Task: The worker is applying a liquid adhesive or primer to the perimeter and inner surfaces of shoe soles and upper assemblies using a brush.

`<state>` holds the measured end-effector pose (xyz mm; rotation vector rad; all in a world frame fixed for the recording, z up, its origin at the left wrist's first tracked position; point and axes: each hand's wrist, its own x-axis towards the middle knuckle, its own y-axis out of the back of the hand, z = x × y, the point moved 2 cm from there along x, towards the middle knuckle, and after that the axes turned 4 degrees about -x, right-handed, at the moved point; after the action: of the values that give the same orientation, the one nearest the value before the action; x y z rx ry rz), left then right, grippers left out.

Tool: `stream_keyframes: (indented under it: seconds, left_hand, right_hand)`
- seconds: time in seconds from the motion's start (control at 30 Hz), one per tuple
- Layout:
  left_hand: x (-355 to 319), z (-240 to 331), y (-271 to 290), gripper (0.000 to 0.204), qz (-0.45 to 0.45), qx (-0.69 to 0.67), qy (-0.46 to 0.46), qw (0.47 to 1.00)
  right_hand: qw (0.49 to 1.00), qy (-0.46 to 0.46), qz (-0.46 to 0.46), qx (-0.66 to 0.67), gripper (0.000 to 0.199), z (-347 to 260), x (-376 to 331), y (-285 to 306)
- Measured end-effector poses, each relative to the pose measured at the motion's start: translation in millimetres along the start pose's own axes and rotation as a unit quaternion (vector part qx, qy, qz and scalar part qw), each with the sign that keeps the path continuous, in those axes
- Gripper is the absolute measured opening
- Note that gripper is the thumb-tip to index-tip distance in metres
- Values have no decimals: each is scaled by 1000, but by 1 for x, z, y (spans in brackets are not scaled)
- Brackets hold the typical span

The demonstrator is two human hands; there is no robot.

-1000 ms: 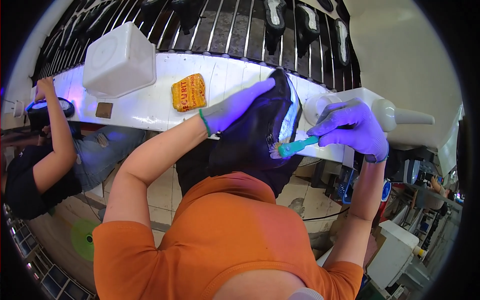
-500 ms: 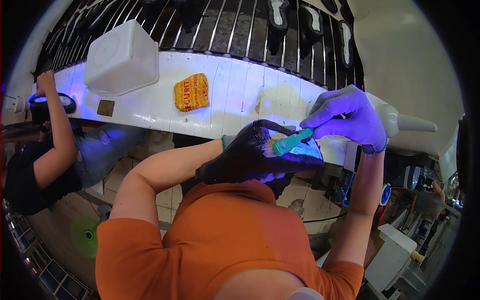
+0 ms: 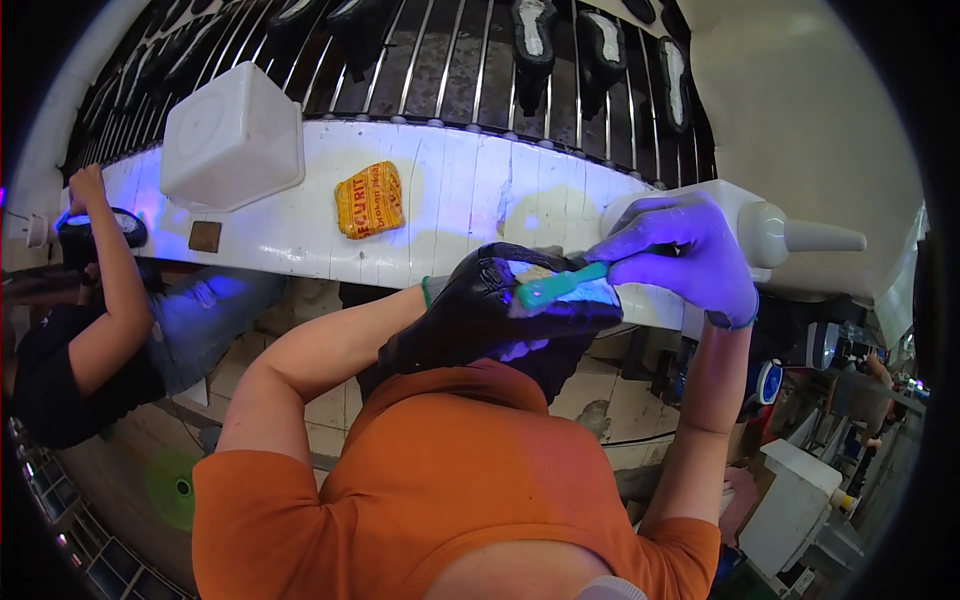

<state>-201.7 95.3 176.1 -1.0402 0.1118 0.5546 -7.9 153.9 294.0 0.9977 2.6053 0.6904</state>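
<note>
A black shoe upper (image 3: 440,325) rests across my lap area, its underside with a pale, wet-looking patch turned up. My left hand (image 3: 522,349), in a glove, holds it from beneath; only some fingertips show below its edge. In my right hand (image 3: 685,250), gloved and tinted violet by the light, the teal handle of a brush (image 3: 560,285) is pinched between thumb and fingers. The brush's head lies over the pale patch, and its bristles are blurred.
On the white bench (image 3: 455,220) stand a white square tub (image 3: 230,140), a yellow wrapped packet (image 3: 369,200), a small brown square (image 3: 205,237) and a white spouted bottle (image 3: 765,235). Behind runs a roller rack (image 3: 455,60) with black shoes (image 3: 603,50). A co-worker's arm (image 3: 122,280) is at left.
The view has shifted slightly. The shoe upper, my right hand and the brush sit a little further left, and the brush's bristles show less than before.
</note>
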Motion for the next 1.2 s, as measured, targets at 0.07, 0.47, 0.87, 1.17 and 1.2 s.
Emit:
stream_keyframes:
  seconds: [0.07,0.47,0.87,1.17,1.2]
  left_hand:
    - [11,6,-5,26,58,176,-125,975]
    - [26,39,65,57,112,-182,-195,957]
    - [3,63,42,50,178,44,-342,922]
    - [-7,85,29,54,199,251,-353,879]
    - [-6,89,30,54,199,272,-342,877]
  right_hand:
    - [999,-28,24,-27,19,-9,-1,-4]
    - [950,-108,291,21,16,17,-24,-11]
    - [949,-50,309,-40,17,24,12,-13]
    - [955,-15,292,-51,20,26,3,9]
    - [955,-12,291,-53,19,27,3,11]
